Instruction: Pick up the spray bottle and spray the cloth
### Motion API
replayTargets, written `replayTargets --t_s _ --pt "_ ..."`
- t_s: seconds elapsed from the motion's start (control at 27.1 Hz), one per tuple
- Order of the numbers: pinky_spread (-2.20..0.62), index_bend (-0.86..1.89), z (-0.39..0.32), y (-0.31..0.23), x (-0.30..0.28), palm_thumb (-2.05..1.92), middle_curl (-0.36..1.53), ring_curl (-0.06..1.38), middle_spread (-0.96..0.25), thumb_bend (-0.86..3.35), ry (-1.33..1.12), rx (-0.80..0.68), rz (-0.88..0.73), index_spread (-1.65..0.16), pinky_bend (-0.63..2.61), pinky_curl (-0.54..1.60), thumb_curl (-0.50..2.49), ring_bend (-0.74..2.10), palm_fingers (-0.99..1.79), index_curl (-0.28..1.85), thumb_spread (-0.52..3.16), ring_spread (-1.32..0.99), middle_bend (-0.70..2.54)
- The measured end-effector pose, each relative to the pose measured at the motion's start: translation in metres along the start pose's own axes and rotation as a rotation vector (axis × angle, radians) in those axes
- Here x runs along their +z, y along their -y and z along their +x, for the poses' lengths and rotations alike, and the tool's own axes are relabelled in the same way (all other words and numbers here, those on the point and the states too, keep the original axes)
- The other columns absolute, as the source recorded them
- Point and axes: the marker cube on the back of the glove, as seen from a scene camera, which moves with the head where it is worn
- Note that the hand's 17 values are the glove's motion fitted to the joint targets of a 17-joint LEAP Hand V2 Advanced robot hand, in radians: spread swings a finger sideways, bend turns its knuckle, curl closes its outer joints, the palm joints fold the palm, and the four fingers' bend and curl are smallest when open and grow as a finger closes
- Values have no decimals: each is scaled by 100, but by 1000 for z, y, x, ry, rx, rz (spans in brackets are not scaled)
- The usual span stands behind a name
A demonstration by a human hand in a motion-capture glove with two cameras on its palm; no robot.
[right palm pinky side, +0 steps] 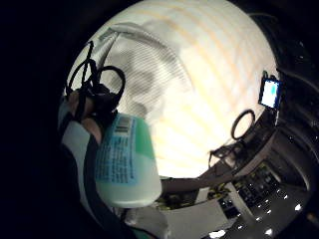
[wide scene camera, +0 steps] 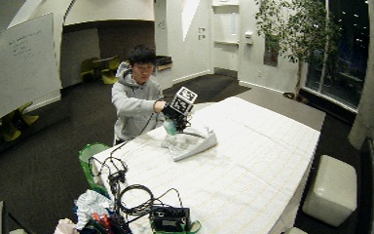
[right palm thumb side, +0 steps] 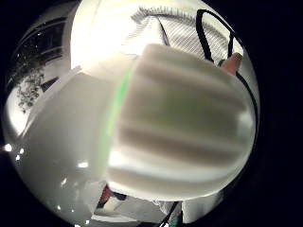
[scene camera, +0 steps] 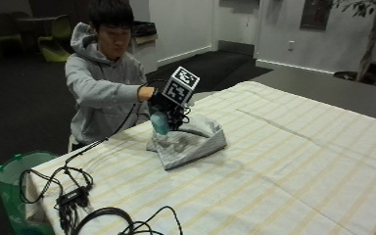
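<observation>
Gripping the pale green translucent plastic spray bottle (scene camera: 158, 122), our black-gloved right hand (scene camera: 164, 104) has its fingers curled round the bottle's upper part and holds it upright just above the near edge of the folded grey-and-white striped cloth (scene camera: 189, 138). In the outside view the glove hides the spray head, so we cannot make out the nozzle or which way it points. From the little-finger side of the palm we see the bottle's rounded body (right palm pinky side: 127, 162) with a blue printed label and barcode, the striped cloth (right palm pinky side: 142, 74) lying beyond it. On the thumb side a ribbed whitish part of the bottle (right palm thumb side: 182, 125) fills most of the view and blocks nearly everything behind; only a strip of cloth shows past it. The bare left hand is hidden behind the bottle and cloth. The cloth sits as a soft, puffed bundle on the cream tablecloth with faint yellow stripes (scene camera: 292, 161). Black coiled cables (scene camera: 103, 218) lie at the table's near corner, well apart from the cloth, and a green bin (scene camera: 12, 181) stands beside that corner.
</observation>
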Motion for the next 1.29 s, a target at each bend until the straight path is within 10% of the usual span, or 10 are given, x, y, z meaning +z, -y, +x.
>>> replayTargets --t_s 0.96,1.29 --pt "2 15 -30 -16 2 108 44 36 -13 -3 -11 -24 51 -29 19 36 71 36 112 37 32 -15 24" --pt "2 15 -58 -25 -8 108 44 36 -13 -3 195 -183 311 -29 20 36 72 36 112 37 32 -15 23"
